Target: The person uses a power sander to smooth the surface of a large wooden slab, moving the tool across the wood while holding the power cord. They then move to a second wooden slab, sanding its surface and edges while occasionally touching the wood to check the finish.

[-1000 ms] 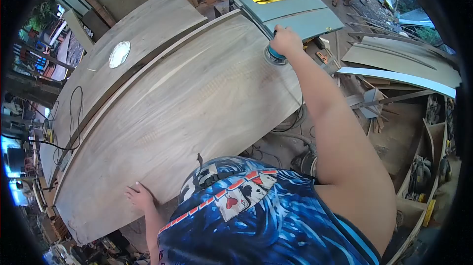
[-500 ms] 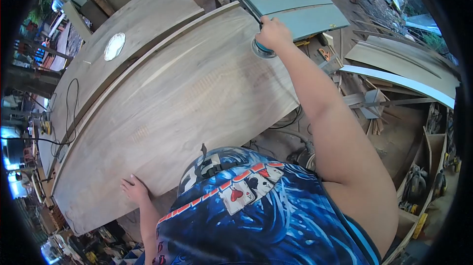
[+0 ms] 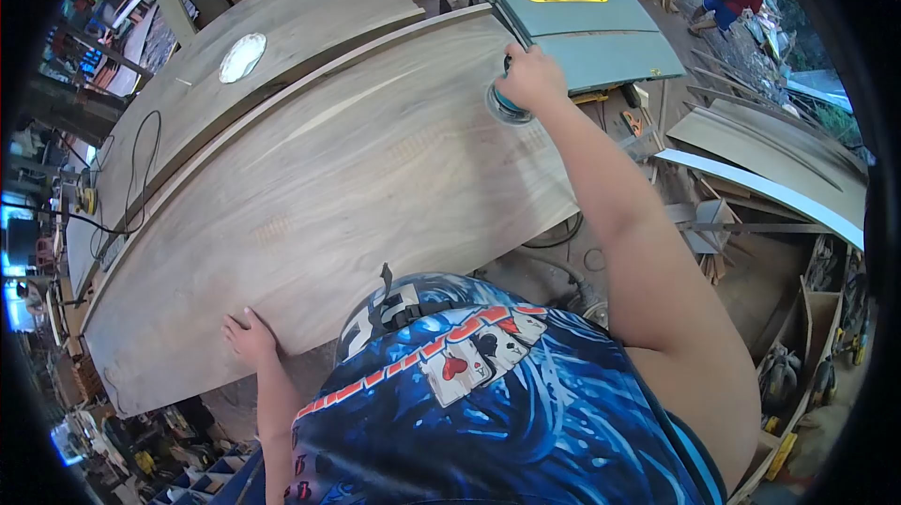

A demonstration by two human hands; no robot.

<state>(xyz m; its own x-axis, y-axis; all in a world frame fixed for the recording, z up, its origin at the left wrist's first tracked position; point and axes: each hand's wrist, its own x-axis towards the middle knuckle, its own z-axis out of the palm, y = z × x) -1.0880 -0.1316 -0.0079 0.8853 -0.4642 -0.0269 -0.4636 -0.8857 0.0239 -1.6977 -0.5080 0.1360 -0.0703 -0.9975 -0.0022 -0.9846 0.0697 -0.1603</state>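
on the panel, left fingers spread, right fingers clasp a sander.

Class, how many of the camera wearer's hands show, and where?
2: the left hand lies on the wooden panel near its edge; the right hand grips the sander toward the far end.

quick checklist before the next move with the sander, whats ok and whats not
1. Right hand gripping the sander: ok, it is wrapped over the top.
2. Left hand away from the sander: ok, it rests on the near part of the wooden panel.
3. Loose items on that panel: ok, none seen.
4. Even surface: not ok, pale marked patches show.
5. Sander switched on or off: cannot tell.
6. Sander's cord free of snags: cannot tell, its run is not clear.
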